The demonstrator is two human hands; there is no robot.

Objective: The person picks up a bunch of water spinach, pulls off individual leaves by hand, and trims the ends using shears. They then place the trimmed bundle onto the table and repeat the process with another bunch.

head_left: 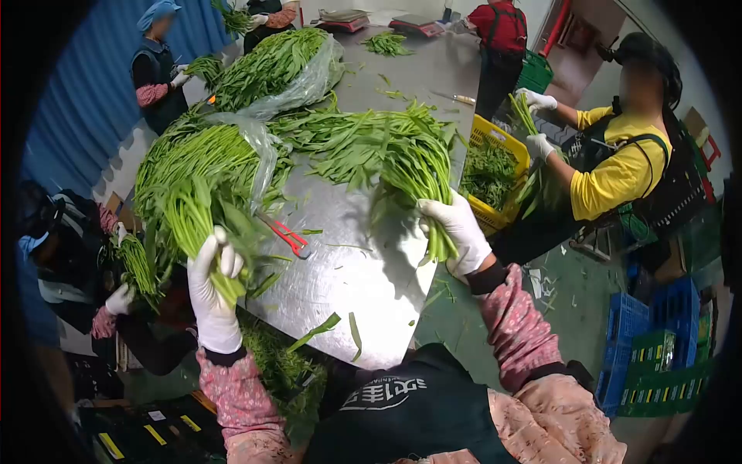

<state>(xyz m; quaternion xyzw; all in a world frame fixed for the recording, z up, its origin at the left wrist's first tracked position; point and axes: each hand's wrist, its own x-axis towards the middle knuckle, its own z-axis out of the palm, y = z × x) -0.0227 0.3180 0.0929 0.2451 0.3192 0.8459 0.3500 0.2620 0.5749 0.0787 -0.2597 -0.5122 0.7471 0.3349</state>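
Greens in both grips, lol
Left grip [212, 298] wrapped tight round left bunch [189, 209] at 8 o'clock of the surface [363, 278]; right grip [457, 232] clamped on right bunch [421, 174] at 3 o'clock, scissors [290, 237] between.

Right bunch [410, 166] leafy, fanned; left bunch [193, 213] stem-ends down.

Grip of right hand [457, 232] hiding bundle [417, 174] stems, red scissors [290, 236] partly under greens [201, 178], far scales [344, 19] unreadable.

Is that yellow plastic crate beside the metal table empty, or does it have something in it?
Not empty: a pile of green leafy stems lies inside the yellow plastic crate.
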